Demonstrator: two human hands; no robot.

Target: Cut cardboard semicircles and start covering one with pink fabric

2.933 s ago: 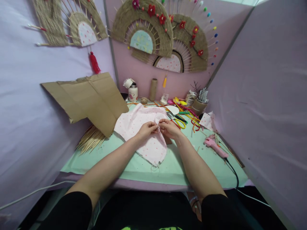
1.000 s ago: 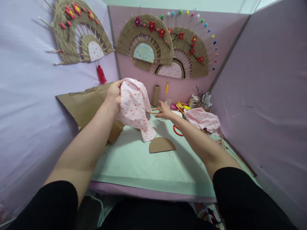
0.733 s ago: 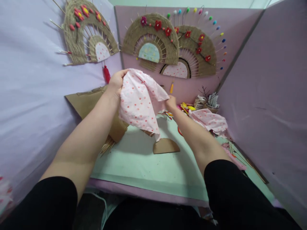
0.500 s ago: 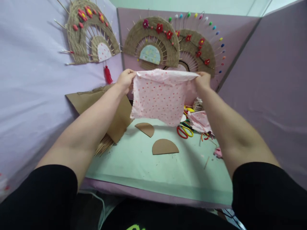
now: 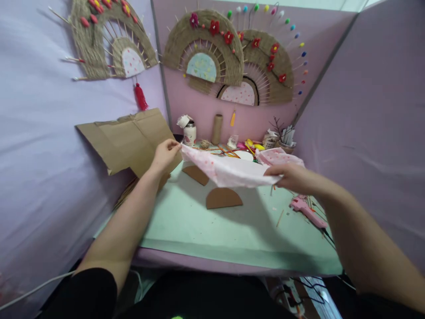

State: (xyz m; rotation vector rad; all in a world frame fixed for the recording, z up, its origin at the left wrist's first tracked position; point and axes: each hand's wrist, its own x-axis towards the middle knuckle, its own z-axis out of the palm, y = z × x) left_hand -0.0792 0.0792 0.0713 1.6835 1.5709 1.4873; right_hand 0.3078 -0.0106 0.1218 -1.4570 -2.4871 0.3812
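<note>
Between my two hands a pink dotted cloth [image 5: 229, 170] is stretched above the table, its near edge drooping. My left hand [image 5: 167, 155] pinches the cloth's left corner. Fingers of my right hand [image 5: 288, 175] are closed on its right end, lower and nearer to me. Just below the cloth lies a brown cardboard half-circle [image 5: 224, 198], flat on the pale green table [image 5: 199, 235]. A second cardboard half-circle [image 5: 195, 174] lies behind it to the left, partly covered by the cloth.
A pink glue gun [image 5: 307, 212] rests at the right. Folded brown cardboard [image 5: 133, 137] leans at the left. Along the back stand a white jar [image 5: 190, 133], a twine-coloured roll [image 5: 217, 128] and another pink dotted cloth [image 5: 279, 156]. Half-round twine fans [image 5: 206, 40] hang on the walls.
Both hands have come down with the cloth, the right one further and toward me. The cloth has gone from hanging upright to lying nearly level, uncovering the items at the back.
</note>
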